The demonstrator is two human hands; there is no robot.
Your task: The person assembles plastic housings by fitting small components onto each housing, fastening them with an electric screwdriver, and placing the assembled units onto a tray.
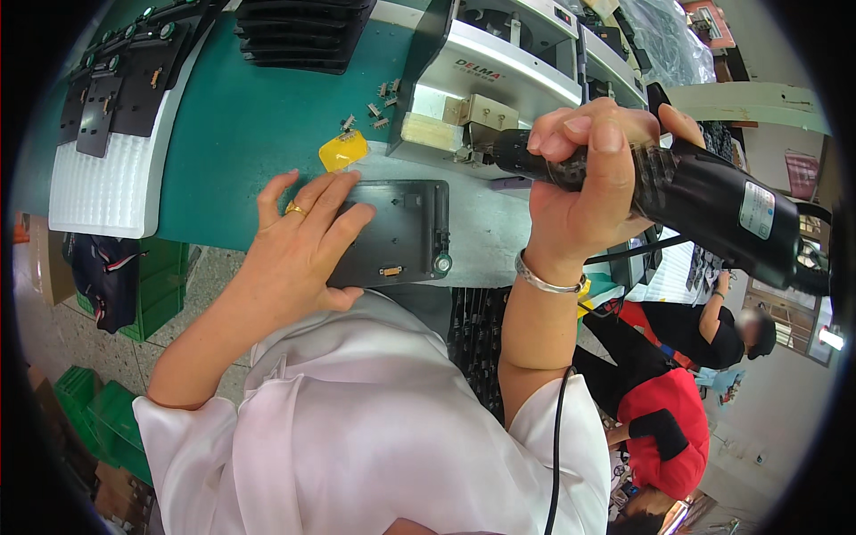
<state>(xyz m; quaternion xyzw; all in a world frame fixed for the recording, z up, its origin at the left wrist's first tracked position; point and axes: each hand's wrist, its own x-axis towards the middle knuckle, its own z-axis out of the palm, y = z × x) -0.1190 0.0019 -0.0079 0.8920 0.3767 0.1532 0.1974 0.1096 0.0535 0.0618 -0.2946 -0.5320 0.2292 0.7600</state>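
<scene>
My right hand is wrapped round a black electric screwdriver, held almost level. The screwdriver's tip points left, at the front of a metal screw feeder; whether it touches a screw there I cannot tell. My left hand rests with spread fingers on the left part of a flat black plastic panel, which lies at the table's near edge. On the panel's near side sits a small brass-coloured connector, and a round metal-and-green part is at its near right corner.
Beyond my left hand lie a yellow piece and several small metal parts. Stacked black trays stand farther back. More black panels rest on a white ribbed tray at left. Green crates stand on the floor. Other people are at right.
</scene>
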